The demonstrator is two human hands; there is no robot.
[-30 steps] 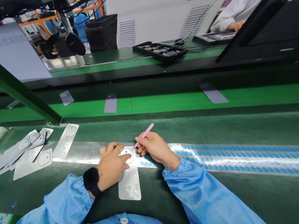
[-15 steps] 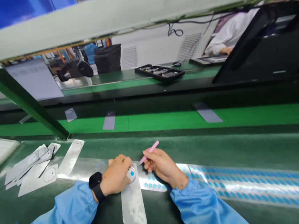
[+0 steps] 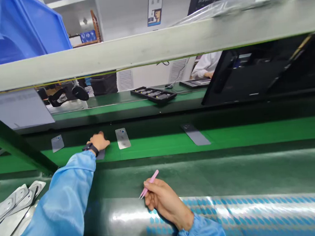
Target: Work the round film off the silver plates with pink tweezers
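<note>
My left hand (image 3: 99, 141) reaches far out over the green conveyor belt (image 3: 160, 143). It rests on the top of a silver adhesive-backed plate (image 3: 101, 155), and most of that plate is hidden beneath the hand and sleeve. Several similar plates lie apart on the belt, including one (image 3: 123, 138) just right of my hand. Nearer me, my right hand (image 3: 165, 202) pinches pink tweezers (image 3: 149, 183) with the tips pointing down-left. Below it lies a glossy film sheet dotted with blue (image 3: 247, 213). A stack of silver plates (image 3: 11, 204) sits at the lower left, mostly behind my left sleeve.
A pale crossbar (image 3: 150, 48) spans the view above the belt, with a blue plastic bin (image 3: 15, 31) on top. A green diagonal post (image 3: 12, 143) stands at the left. Beyond, a black compartment tray (image 3: 153, 94) lies on a far bench, near a co-worker's white sleeve (image 3: 207, 67).
My left hand has stretched forward from the bench to the belt, and the plate it covered has left the bench. The view has tilted upward, and my right hand still holds the tweezers.
</note>
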